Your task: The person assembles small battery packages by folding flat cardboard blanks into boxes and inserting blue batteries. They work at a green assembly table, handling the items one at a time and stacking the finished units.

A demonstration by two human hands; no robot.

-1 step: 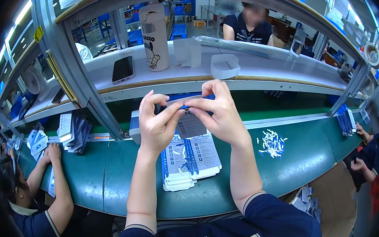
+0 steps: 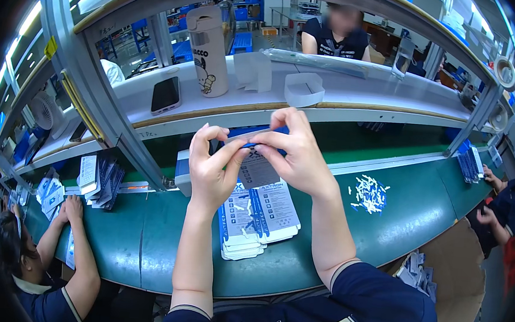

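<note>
My left hand (image 2: 213,171) and my right hand (image 2: 296,154) meet in front of me, thumbs and forefingers pinched at the upper edge of a flat printed carton (image 2: 261,174). It is grey with a blue edge and hangs below my fingertips; its upper part is partly hidden by them. Beneath it, a stack of flat grey, white and blue cartons (image 2: 280,213) lies on the green table. A few small white and blue strips (image 2: 243,206) are scattered on top of that stack.
Right of my right forearm lies a pile of white and blue strips (image 2: 370,194). Above the table runs a shelf (image 2: 359,95) with a phone (image 2: 166,95), a tumbler (image 2: 209,57) and a translucent tray (image 2: 304,91). Co-workers sit left, right and opposite; more cartons (image 2: 100,179) lie left.
</note>
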